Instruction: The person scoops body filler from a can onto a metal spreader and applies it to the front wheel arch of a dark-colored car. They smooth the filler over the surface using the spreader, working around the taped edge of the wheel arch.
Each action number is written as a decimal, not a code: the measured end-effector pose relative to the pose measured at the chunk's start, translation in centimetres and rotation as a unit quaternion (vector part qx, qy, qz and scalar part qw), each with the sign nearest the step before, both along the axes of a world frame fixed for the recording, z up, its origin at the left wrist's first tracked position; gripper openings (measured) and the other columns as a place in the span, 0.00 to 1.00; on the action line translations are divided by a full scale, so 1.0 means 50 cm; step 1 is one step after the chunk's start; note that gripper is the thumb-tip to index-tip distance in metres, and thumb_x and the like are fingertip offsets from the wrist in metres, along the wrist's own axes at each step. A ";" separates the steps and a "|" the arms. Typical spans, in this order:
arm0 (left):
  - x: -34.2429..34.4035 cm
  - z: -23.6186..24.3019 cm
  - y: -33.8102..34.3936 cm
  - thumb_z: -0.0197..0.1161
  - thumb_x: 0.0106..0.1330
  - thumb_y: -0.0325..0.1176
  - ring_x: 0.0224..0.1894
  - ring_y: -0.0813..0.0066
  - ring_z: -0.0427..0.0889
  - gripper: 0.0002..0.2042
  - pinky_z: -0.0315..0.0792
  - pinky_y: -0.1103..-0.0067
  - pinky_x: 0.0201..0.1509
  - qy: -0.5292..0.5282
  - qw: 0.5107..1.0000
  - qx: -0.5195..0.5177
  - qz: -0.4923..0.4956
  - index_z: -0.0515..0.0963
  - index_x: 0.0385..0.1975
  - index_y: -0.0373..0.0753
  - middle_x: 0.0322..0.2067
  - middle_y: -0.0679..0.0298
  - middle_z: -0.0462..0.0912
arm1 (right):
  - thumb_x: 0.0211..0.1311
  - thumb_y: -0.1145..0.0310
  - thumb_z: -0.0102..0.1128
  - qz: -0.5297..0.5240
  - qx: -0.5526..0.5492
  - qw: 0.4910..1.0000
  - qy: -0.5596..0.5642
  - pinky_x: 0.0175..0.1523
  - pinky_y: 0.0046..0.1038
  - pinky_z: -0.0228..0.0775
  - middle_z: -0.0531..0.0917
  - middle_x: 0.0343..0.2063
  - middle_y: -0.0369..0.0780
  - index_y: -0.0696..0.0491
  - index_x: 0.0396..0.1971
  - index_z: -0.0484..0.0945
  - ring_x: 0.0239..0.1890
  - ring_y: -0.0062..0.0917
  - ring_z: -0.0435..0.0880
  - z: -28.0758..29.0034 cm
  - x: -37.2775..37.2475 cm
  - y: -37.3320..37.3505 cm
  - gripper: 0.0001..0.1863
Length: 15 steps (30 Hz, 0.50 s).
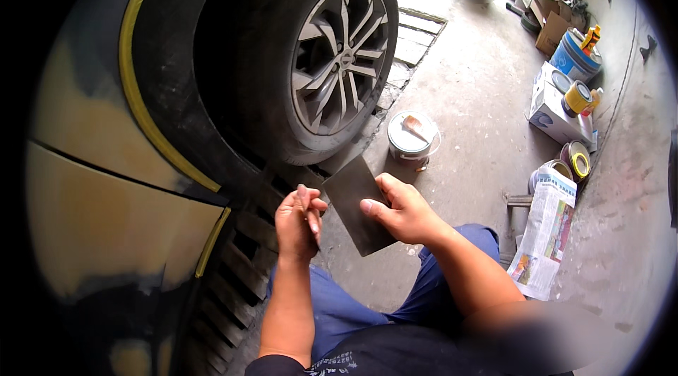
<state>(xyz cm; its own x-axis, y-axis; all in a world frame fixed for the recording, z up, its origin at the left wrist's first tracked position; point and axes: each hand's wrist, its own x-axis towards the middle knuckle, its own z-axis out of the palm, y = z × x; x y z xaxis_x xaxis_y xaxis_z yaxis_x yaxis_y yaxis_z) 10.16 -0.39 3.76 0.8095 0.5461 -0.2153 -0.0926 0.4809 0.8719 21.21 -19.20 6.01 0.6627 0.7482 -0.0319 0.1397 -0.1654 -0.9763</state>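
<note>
My right hand (402, 210) grips a dark grey rectangular sheet, which looks like sandpaper (354, 199), with the thumb flat on its face and the fingers behind its edge. Just left of the sheet is my left hand (299, 222), apart from it, palm turned inward and fingers curled together. A thin dark edge shows below those fingers; what they hold is hard to see. To the left is a car panel (113, 213) with tan and dark patches, and yellow tape (134, 86) follows the wheel arch.
The car wheel (342, 58) stands ahead of my hands. A lidded white bucket (408, 137) with a scraper on top is on the floor. Along the right wall are a newspaper (544, 235), paint cans (579, 160), a white box (554, 104) and a blue bucket (575, 57). Floor grating (236, 277) runs beside the car.
</note>
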 end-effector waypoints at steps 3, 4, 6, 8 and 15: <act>0.034 0.020 -0.018 0.49 0.74 0.38 0.09 0.86 0.67 0.15 0.60 0.89 0.09 -0.010 1.000 -0.005 -0.013 0.74 0.43 0.31 0.30 0.56 0.83 | 0.61 0.63 0.61 -0.022 -0.004 0.999 -0.030 0.30 0.36 0.69 0.77 0.19 0.51 0.61 0.36 0.68 0.22 0.40 0.77 0.005 0.036 -0.018 0.17; 0.051 0.036 -0.042 0.51 0.74 0.39 0.09 0.88 0.66 0.15 0.60 0.89 0.10 -0.010 1.000 -0.018 -0.005 0.74 0.44 0.31 0.29 0.58 0.83 | 0.62 0.63 0.61 -0.025 0.008 0.999 -0.041 0.30 0.37 0.69 0.77 0.19 0.51 0.61 0.36 0.68 0.22 0.43 0.79 0.000 0.044 -0.020 0.16; 0.090 0.033 -0.066 0.51 0.74 0.39 0.10 0.88 0.65 0.14 0.59 0.89 0.11 -0.012 0.999 -0.002 -0.039 0.73 0.45 0.32 0.28 0.61 0.82 | 0.62 0.65 0.60 -0.019 0.034 0.999 -0.031 0.31 0.39 0.70 0.79 0.23 0.54 0.60 0.36 0.68 0.27 0.48 0.81 -0.007 0.066 -0.024 0.15; 0.106 -0.012 -0.057 0.53 0.73 0.37 0.15 0.87 0.68 0.10 0.62 0.88 0.18 0.024 0.992 0.048 -0.114 0.73 0.38 0.37 0.28 0.67 0.78 | 0.62 0.65 0.60 -0.027 0.038 0.998 -0.045 0.31 0.39 0.70 0.79 0.23 0.54 0.60 0.36 0.68 0.27 0.48 0.81 -0.011 0.087 -0.032 0.15; 0.170 -0.035 -0.172 0.54 0.72 0.33 0.29 0.87 0.72 0.07 0.69 0.86 0.35 0.115 0.968 0.140 -0.171 0.73 0.32 0.38 0.27 0.69 0.77 | 0.64 0.63 0.59 -0.115 0.084 0.989 0.043 0.37 0.31 0.68 0.77 0.31 0.47 0.60 0.42 0.71 0.32 0.28 0.77 -0.060 0.215 -0.071 0.16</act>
<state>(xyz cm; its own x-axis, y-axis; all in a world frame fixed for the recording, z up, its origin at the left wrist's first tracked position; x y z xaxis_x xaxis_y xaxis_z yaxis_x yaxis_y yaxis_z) 18.66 -8.99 2.00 0.9016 0.3176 -0.2936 0.2427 0.1904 0.9512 31.96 -22.75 3.00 0.8162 0.5776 0.0163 0.0331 -0.0186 -0.9993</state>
